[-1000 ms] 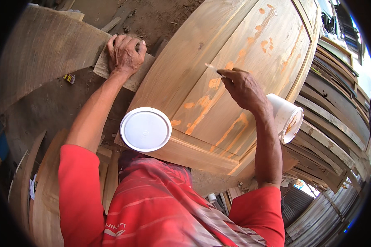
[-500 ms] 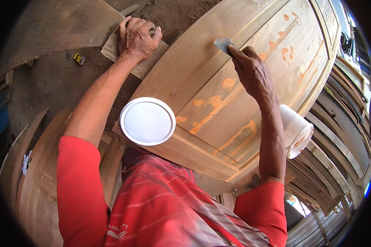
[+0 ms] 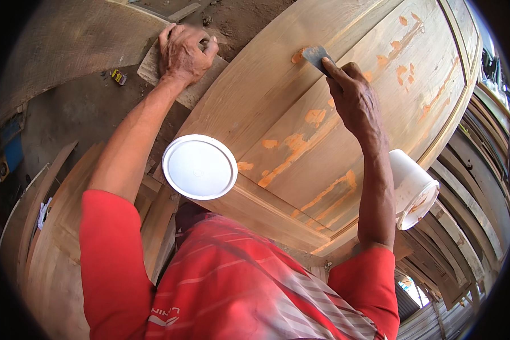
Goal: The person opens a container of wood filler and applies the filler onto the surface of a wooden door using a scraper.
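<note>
I see right hand gripping putty blade, blade flat on wooden door panel, orange filler patch just left of blade tip. Left hand farther, pressing, probably closed, on board.

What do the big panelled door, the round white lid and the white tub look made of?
Big panelled door: bare, unfinished wood with visible grain, patched with orange filler. Round white lid: probably plastic, smooth and matte. White tub: likely plastic too, thin-walled, orange-smeared.
</note>
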`<state>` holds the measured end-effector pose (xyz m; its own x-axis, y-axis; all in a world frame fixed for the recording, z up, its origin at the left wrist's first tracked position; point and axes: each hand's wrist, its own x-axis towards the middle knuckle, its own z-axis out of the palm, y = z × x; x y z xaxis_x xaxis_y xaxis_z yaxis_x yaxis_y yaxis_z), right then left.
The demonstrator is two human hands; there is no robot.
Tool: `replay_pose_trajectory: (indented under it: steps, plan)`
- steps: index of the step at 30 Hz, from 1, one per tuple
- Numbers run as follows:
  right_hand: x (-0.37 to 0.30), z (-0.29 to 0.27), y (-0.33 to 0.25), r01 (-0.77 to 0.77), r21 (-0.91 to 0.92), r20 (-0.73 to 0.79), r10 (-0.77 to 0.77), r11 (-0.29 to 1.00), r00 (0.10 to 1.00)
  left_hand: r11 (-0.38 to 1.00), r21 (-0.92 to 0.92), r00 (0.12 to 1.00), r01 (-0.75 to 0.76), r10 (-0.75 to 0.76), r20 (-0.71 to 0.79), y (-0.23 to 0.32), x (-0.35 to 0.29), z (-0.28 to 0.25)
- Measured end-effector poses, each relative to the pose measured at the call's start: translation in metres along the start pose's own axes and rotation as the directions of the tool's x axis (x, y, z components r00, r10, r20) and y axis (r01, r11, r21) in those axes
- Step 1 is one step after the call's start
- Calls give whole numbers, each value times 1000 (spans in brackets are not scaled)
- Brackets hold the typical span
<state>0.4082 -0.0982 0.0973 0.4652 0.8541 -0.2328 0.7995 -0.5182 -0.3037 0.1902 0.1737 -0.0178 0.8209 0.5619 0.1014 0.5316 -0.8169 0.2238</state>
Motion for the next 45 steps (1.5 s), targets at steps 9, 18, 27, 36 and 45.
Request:
replay_pose_trajectory:
  steps: [9,18,27,36,45]
  plan:
    - [-2,-2,-2,9,-7,48,-9,1000,999,1000,17,1000,-17,17,-17,2,2,2]
    - [-13,10,-16,33,51,109,-39,998,993,999,4,996,-54,54,-70,-1,5,7]
    - [-26,11,-22,-8,74,146,-3,997,989,1000,3,999,-19,19,-36,-5,2,7]
    - [-7,2,-60,-31,-53,149,39,998,988,997,-66,995,-41,34,-95,-10,-1,12]
    - [-35,13,-77,-80,54,164,71,995,984,991,-124,991,-51,35,-125,-11,-2,9]
